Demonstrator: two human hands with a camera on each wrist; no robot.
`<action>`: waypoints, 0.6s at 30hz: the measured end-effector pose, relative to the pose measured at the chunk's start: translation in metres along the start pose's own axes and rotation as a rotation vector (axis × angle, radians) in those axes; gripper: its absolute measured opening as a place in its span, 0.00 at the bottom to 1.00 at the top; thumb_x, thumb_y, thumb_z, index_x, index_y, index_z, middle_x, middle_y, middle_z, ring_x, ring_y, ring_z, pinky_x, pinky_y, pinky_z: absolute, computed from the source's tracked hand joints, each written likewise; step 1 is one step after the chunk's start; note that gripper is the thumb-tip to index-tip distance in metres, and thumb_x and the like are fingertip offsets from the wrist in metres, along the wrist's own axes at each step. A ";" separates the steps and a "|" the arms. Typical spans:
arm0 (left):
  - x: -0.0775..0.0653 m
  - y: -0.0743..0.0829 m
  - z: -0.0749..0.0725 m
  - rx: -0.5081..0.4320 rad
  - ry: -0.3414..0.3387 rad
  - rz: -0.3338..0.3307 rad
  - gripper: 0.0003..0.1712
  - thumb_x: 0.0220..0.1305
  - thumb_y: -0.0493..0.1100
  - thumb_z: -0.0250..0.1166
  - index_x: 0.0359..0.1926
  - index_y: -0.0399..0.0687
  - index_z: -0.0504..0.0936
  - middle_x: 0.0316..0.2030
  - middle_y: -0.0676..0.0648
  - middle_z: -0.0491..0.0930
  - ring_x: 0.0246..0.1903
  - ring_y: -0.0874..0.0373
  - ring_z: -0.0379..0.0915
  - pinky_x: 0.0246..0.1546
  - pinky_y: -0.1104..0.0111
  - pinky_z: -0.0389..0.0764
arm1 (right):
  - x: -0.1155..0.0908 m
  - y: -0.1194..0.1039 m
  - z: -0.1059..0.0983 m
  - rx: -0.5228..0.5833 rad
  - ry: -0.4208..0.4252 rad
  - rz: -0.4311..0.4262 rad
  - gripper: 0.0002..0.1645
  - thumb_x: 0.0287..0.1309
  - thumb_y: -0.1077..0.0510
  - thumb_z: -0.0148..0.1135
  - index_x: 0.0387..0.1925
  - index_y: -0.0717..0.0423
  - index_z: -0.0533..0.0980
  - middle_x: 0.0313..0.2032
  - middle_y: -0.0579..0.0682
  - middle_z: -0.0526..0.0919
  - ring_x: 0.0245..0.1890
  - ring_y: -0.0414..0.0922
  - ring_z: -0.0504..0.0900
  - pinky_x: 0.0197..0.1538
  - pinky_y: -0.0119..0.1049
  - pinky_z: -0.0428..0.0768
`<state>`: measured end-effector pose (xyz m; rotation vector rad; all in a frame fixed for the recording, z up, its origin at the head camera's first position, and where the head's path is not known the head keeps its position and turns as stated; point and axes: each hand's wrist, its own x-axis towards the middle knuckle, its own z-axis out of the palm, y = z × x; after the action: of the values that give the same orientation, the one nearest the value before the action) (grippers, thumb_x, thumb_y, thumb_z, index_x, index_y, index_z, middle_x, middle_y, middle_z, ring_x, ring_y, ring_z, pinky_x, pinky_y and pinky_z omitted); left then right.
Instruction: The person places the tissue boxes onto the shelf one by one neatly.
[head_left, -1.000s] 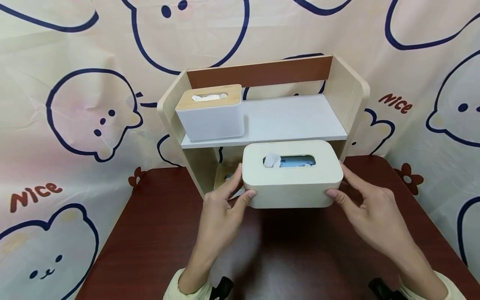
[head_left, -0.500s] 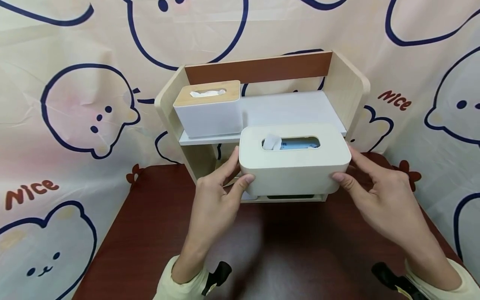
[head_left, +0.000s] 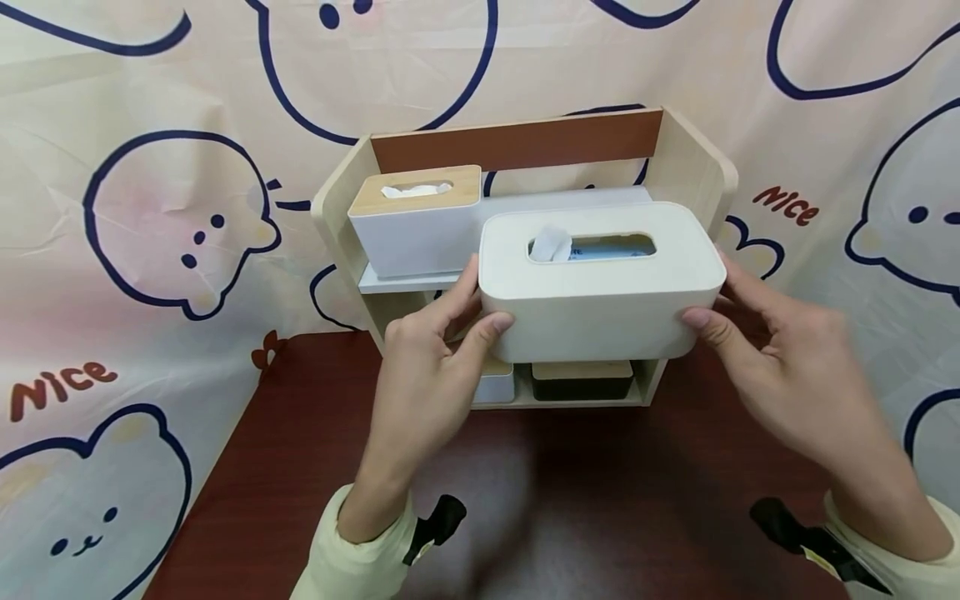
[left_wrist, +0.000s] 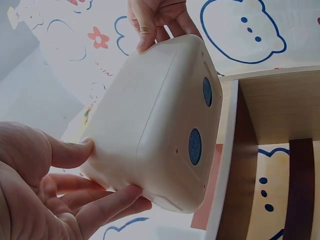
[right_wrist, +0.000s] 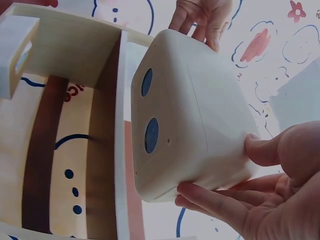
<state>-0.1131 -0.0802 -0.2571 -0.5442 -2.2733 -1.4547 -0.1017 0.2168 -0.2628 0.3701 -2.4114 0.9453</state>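
A cream tissue box (head_left: 600, 325) hangs in the air in front of the shelf, gripped at both ends. A white tissue tuft and a blue packet show through the oval slot in its lid. My left hand (head_left: 427, 375) holds its left end, thumb on the front corner and fingers round the side. At the right end my right hand (head_left: 802, 367) grips it the same way. In the left wrist view the underside of the tissue box (left_wrist: 165, 115) shows two round blue openings.
A small wooden shelf (head_left: 697, 167) stands on the dark red table (head_left: 600, 492). On its top board sits a white tissue box with a wooden lid (head_left: 420, 242). Below are a black box (head_left: 581, 385) and a white box (head_left: 497, 387). A patterned curtain hangs behind.
Both hands have raised the cream tissue box from before the lower opening to the height of the top board, bringing it closer. The lower boxes have come into view beneath it.
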 end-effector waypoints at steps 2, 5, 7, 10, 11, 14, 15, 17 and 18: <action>0.005 0.001 -0.001 -0.003 0.002 0.001 0.37 0.73 0.41 0.71 0.79 0.45 0.69 0.71 0.46 0.77 0.64 0.54 0.82 0.58 0.59 0.85 | 0.004 -0.003 -0.001 -0.002 -0.005 0.009 0.41 0.73 0.53 0.70 0.81 0.37 0.65 0.69 0.62 0.81 0.59 0.70 0.86 0.49 0.05 0.67; 0.014 0.001 -0.001 -0.003 0.004 -0.005 0.37 0.75 0.41 0.70 0.79 0.46 0.68 0.73 0.46 0.75 0.66 0.52 0.80 0.58 0.58 0.84 | 0.012 -0.005 -0.002 -0.030 -0.005 0.030 0.40 0.74 0.51 0.68 0.82 0.38 0.65 0.69 0.63 0.81 0.60 0.70 0.86 0.51 0.17 0.79; 0.020 0.000 -0.001 -0.008 0.012 -0.013 0.36 0.75 0.41 0.69 0.79 0.47 0.68 0.74 0.47 0.74 0.67 0.52 0.79 0.59 0.58 0.84 | 0.017 -0.006 -0.002 -0.043 -0.006 0.047 0.40 0.75 0.50 0.68 0.82 0.38 0.64 0.68 0.65 0.81 0.59 0.70 0.86 0.53 0.34 0.85; 0.030 -0.002 0.002 -0.014 0.032 -0.025 0.36 0.76 0.42 0.68 0.80 0.50 0.68 0.75 0.48 0.73 0.67 0.53 0.79 0.60 0.57 0.83 | 0.026 -0.005 -0.001 -0.037 -0.018 0.071 0.39 0.76 0.49 0.66 0.82 0.40 0.64 0.69 0.66 0.80 0.59 0.73 0.85 0.50 0.47 0.82; 0.034 -0.003 0.004 -0.015 0.041 -0.028 0.35 0.76 0.42 0.68 0.80 0.50 0.68 0.74 0.48 0.74 0.67 0.53 0.79 0.61 0.56 0.83 | 0.029 -0.004 0.000 -0.029 -0.020 0.079 0.39 0.76 0.50 0.65 0.83 0.39 0.63 0.69 0.66 0.79 0.59 0.73 0.85 0.49 0.42 0.83; 0.043 -0.007 0.010 -0.028 0.074 -0.028 0.34 0.76 0.41 0.68 0.79 0.51 0.70 0.73 0.47 0.76 0.66 0.55 0.80 0.62 0.56 0.83 | 0.039 -0.002 0.001 0.005 -0.029 0.097 0.39 0.77 0.49 0.65 0.83 0.39 0.63 0.72 0.65 0.77 0.61 0.73 0.83 0.46 0.30 0.81; 0.045 -0.008 0.012 -0.030 0.086 -0.027 0.34 0.76 0.41 0.68 0.79 0.50 0.70 0.73 0.47 0.76 0.66 0.55 0.80 0.62 0.57 0.83 | 0.042 -0.001 0.002 0.015 -0.030 0.105 0.39 0.77 0.49 0.64 0.82 0.38 0.62 0.73 0.64 0.77 0.62 0.72 0.83 0.46 0.28 0.81; 0.051 -0.011 0.016 -0.047 0.110 -0.020 0.33 0.75 0.40 0.68 0.78 0.49 0.72 0.71 0.45 0.78 0.65 0.55 0.81 0.62 0.58 0.83 | 0.048 0.001 0.005 0.045 -0.014 0.104 0.38 0.76 0.49 0.65 0.82 0.38 0.64 0.73 0.63 0.77 0.62 0.71 0.83 0.47 0.20 0.80; 0.053 -0.012 0.018 -0.057 0.122 -0.017 0.33 0.75 0.40 0.69 0.77 0.48 0.72 0.70 0.44 0.79 0.65 0.55 0.81 0.62 0.58 0.84 | 0.051 0.003 0.006 0.057 -0.005 0.104 0.38 0.76 0.49 0.65 0.81 0.38 0.64 0.73 0.62 0.77 0.63 0.70 0.83 0.47 0.18 0.80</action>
<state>-0.1667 -0.0621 -0.2465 -0.4410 -2.1535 -1.5214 -0.1473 0.2113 -0.2398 0.2693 -2.4321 1.0611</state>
